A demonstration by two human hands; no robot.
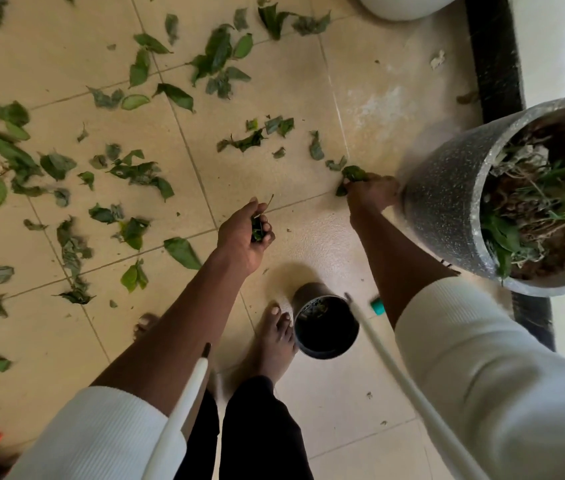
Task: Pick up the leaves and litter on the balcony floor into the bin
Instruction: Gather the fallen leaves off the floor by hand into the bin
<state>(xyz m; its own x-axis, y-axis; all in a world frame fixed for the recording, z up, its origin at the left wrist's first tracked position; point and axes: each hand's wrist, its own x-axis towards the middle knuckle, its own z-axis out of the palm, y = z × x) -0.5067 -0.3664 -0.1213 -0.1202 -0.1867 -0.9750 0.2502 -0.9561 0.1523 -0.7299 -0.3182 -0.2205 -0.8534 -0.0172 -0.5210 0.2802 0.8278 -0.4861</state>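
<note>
Nearest my camera are the two white sleeves (482, 368) and a white cord (409, 386) slanting across the right forearm. Beyond them I see the left hand (244, 233) with its fingers curled round a small bunch of leaves (257, 229), and the right hand (373, 194) down at the floor, fingers closed on another clump of leaves (352, 176).

The largest obstacle is the speckled planter (447, 199), standing just beside the right hand's knuckles, on the outer side; I judge it heavy and would keep the wrist from knocking it (the stems inside lean out over the rim). The bin (324, 322) is smaller, a dark round tub on the floor behind both sets of fingers, back toward the bare foot (274, 341) that touches its side. A few scraps already lie in it.

The scattered leaves (135, 171) spread ahead of and to the outer side of the left fingers, many well apart from either hand. I judge them very light, limp and partly curled, likely to tear or slip if pinched at an edge, so I would gather several flat under the fingers and close on the heap. A pale scrap of litter (437, 59) lies far ahead of the right fingers, near the dark wall edge.
</note>
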